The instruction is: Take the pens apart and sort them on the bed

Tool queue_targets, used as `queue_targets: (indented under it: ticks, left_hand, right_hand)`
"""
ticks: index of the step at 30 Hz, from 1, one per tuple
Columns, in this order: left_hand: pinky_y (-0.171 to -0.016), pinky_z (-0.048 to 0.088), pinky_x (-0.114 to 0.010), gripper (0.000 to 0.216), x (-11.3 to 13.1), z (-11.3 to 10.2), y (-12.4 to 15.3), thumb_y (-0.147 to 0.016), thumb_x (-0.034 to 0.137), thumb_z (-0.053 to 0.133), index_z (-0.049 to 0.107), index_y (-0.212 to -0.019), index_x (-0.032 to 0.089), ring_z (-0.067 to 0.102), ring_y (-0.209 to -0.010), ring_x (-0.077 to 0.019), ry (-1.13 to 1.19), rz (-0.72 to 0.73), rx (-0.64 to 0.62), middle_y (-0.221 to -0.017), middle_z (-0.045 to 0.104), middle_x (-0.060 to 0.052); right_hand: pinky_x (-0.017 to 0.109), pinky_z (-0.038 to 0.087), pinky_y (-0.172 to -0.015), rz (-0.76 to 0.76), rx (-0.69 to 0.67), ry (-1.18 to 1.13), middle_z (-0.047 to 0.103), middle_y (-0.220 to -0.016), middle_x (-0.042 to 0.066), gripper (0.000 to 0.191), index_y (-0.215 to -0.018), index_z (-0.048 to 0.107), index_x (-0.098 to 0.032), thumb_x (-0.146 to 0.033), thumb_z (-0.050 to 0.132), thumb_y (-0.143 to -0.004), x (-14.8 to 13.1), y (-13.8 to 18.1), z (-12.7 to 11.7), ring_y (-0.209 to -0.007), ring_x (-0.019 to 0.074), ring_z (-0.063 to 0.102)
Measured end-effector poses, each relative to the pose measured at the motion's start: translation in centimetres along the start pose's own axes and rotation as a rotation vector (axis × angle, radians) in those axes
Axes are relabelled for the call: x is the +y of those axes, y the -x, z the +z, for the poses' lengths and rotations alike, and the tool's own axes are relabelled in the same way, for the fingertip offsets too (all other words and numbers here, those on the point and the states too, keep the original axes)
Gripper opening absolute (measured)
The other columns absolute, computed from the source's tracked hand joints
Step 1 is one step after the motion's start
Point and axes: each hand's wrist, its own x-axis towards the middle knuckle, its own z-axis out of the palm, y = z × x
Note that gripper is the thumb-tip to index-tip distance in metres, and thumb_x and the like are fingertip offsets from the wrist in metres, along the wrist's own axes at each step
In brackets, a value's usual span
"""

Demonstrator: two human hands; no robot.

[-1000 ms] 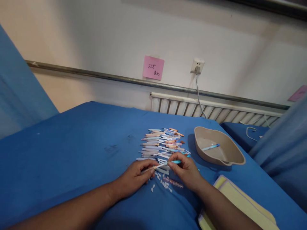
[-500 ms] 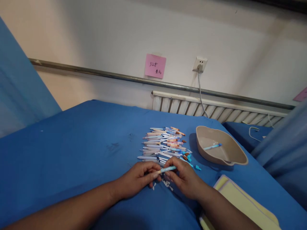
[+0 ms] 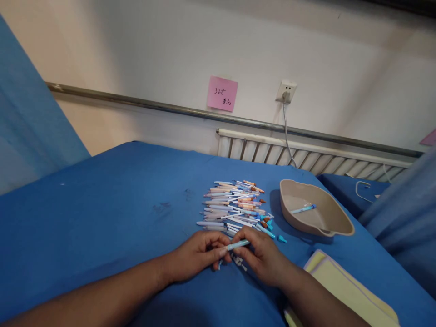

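Note:
Between my two hands I hold a light-blue pen barrel (image 3: 238, 245). The fingertips of my left hand (image 3: 200, 250) close on its left end, which they hide. My right hand (image 3: 260, 252) pinches the other end between thumb and fingers. Just beyond lie rows of pen parts (image 3: 223, 204): pale barrels on the left, white refills in the middle, orange, brown and blue pieces on the right. Teal clips or caps (image 3: 282, 239) lie at their right edge. Several small white pieces (image 3: 238, 261) rest on the cloth under my hands, partly covered.
A beige basin (image 3: 316, 227) with one blue pen (image 3: 303, 209) in it stands to the right. A folded yellow cloth (image 3: 344, 290) lies near my right forearm. Blue cloth (image 3: 119, 218) covers the table. Behind are a radiator (image 3: 259, 152) and a plugged-in socket (image 3: 286, 92).
The pen barrel's left end has slid further into my left fingers, so its peach-coloured tip no longer shows. Both hands stay in nearly the same place. The view has shifted slightly.

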Motion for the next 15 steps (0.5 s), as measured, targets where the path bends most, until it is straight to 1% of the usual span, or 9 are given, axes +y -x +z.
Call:
queue_targets:
  ticks: [2, 4, 7, 9, 10, 12, 13, 15]
  left_hand:
    - [-0.057, 0.042, -0.02, 0.029, 0.12, 0.16, 0.07, -0.084, 0.038, 0.056, 0.06, -0.099, 0.014, 0.052, -0.06, -0.0084, -0.021, 0.005, 0.02, -0.08, 0.063, -0.003]
    - [-0.058, 0.042, -0.02, 0.027, 0.34, 0.34, 0.18, -0.083, 0.038, 0.056, 0.06, -0.097, 0.015, 0.052, -0.062, -0.0091, -0.08, 0.021, 0.067, -0.078, 0.062, -0.001]
    - [-0.062, 0.042, -0.021, 0.022, 0.66, 0.49, 0.35, -0.082, 0.036, 0.057, 0.059, -0.094, 0.017, 0.053, -0.066, -0.011, -0.202, 0.033, 0.128, -0.074, 0.061, 0.001]
    - [-0.063, 0.042, -0.022, 0.021, 0.68, 0.48, 0.38, -0.082, 0.034, 0.057, 0.056, -0.096, 0.018, 0.054, -0.067, -0.0117, -0.243, 0.019, 0.149, -0.074, 0.062, 0.001]
    - [-0.063, 0.042, -0.022, 0.022, 0.62, 0.46, 0.37, -0.082, 0.033, 0.057, 0.055, -0.097, 0.018, 0.054, -0.067, -0.0117, -0.245, 0.015, 0.156, -0.074, 0.062, 0.001]
    - [-0.063, 0.043, -0.022, 0.023, 0.42, 0.41, 0.33, -0.081, 0.032, 0.057, 0.052, -0.098, 0.018, 0.054, -0.065, -0.0113, -0.228, 0.017, 0.164, -0.074, 0.062, 0.001]
    - [-0.062, 0.043, -0.022, 0.024, 0.31, 0.41, 0.32, -0.081, 0.032, 0.057, 0.051, -0.099, 0.018, 0.054, -0.064, -0.0111, -0.214, 0.02, 0.159, -0.074, 0.062, 0.001]
    - [-0.061, 0.043, -0.022, 0.025, 0.16, 0.47, 0.34, -0.082, 0.032, 0.057, 0.049, -0.101, 0.018, 0.054, -0.062, -0.0108, -0.193, 0.028, 0.138, -0.073, 0.063, 0.001]
  right_hand:
    - [0.023, 0.04, -0.069, 0.001, 0.008, 0.001, 0.062, -0.083, -0.001, 0.007, -0.091, 0.057, -0.021, -0.021, 0.051, -0.087, -0.05, 0.01, 0.0, -0.076, 0.0119, 0.056]
    - [0.023, 0.04, -0.069, 0.003, 0.017, 0.015, 0.062, -0.082, 0.0, 0.007, -0.089, 0.057, -0.021, -0.023, 0.05, -0.087, 0.01, 0.01, -0.01, -0.076, 0.0121, 0.056]
    - [0.024, 0.039, -0.066, 0.007, 0.007, 0.076, 0.062, -0.078, 0.0, 0.013, -0.083, 0.058, -0.02, -0.027, 0.048, -0.089, 0.14, 0.01, -0.05, -0.074, 0.0129, 0.056]
    - [0.025, 0.039, -0.066, 0.013, 0.013, 0.103, 0.062, -0.079, 0.001, 0.014, -0.085, 0.059, -0.021, -0.03, 0.049, -0.088, 0.14, 0.01, -0.07, -0.075, 0.0139, 0.056]
    - [0.025, 0.039, -0.067, 0.013, 0.022, 0.099, 0.062, -0.081, 0.001, 0.013, -0.089, 0.059, -0.021, -0.031, 0.051, -0.087, 0.11, 0.01, -0.07, -0.076, 0.0144, 0.056]
    - [0.025, 0.04, -0.068, -0.005, 0.035, 0.069, 0.062, -0.087, 0.002, 0.015, -0.098, 0.057, -0.022, -0.029, 0.055, -0.084, 0.03, 0.04, -0.04, -0.079, 0.0149, 0.056]
    - [0.025, 0.04, -0.069, -0.027, 0.031, 0.056, 0.061, -0.088, 0.002, 0.016, -0.099, 0.056, -0.022, -0.027, 0.055, -0.084, -0.01, 0.05, -0.02, -0.08, 0.0149, 0.056]
    - [0.024, 0.04, -0.069, -0.071, -0.002, 0.062, 0.061, -0.088, 0.002, 0.011, -0.095, 0.057, -0.022, -0.023, 0.052, -0.085, -0.03, 0.06, 0.06, -0.08, 0.0146, 0.056]
